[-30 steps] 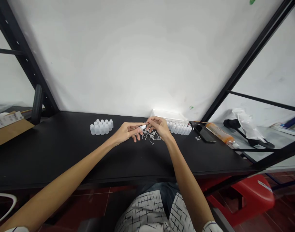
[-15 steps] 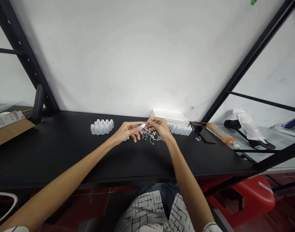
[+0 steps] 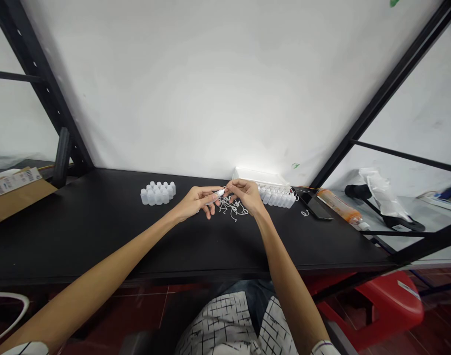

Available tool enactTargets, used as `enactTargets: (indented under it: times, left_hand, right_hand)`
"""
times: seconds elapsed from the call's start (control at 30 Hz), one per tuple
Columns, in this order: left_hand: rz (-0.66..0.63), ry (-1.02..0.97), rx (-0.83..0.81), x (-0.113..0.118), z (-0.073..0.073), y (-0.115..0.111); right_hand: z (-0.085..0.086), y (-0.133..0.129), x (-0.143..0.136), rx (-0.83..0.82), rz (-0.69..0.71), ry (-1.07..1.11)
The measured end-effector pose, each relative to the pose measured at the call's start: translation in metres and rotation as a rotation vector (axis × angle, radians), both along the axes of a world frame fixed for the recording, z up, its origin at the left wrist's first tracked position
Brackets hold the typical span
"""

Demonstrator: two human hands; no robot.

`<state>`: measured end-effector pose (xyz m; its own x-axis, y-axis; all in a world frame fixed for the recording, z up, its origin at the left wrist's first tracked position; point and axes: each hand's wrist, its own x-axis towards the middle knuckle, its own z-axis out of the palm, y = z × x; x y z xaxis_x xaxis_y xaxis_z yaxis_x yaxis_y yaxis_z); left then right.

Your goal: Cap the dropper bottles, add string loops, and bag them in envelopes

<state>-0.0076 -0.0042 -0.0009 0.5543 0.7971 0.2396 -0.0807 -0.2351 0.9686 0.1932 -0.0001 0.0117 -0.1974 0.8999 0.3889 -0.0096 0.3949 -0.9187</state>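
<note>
My left hand is closed around a small white plastic bottle, its tip pointing right. At that tip, my right hand pinches a thin white curled piece, mostly hidden by the fingers. Below the hands lies a loose pile of thin white curly pieces. Left of them, several small white bottles stand grouped on the black table. To the right is a row of similar bottles with thin white loops at their tops.
A white box sits against the wall behind the bottle row. On the right are a single white curl, a dark phone and an orange-labelled bottle. A cardboard box lies far left. A red stool stands below right.
Both hands stay together at the bottle tip with only slight finger movement. The whole view has shifted a little as the head moved.
</note>
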Motion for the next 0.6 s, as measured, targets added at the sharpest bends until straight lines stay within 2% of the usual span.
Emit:
enactTargets:
  times: [0.33, 0.5, 0.6]
  left_hand:
    - [0.088, -0.003, 0.132, 0.007, -0.004, -0.005]
    - [0.084, -0.026, 0.138, 0.011, 0.005, -0.011]
    - [0.127, -0.025, 0.169, 0.012, 0.010, -0.013]
  right_hand:
    - [-0.005, -0.005, -0.008, 0.061, -0.067, 0.014]
    - [-0.001, -0.007, -0.005, 0.049, -0.084, 0.030]
    - [0.002, -0.008, -0.005, 0.043, -0.084, 0.070]
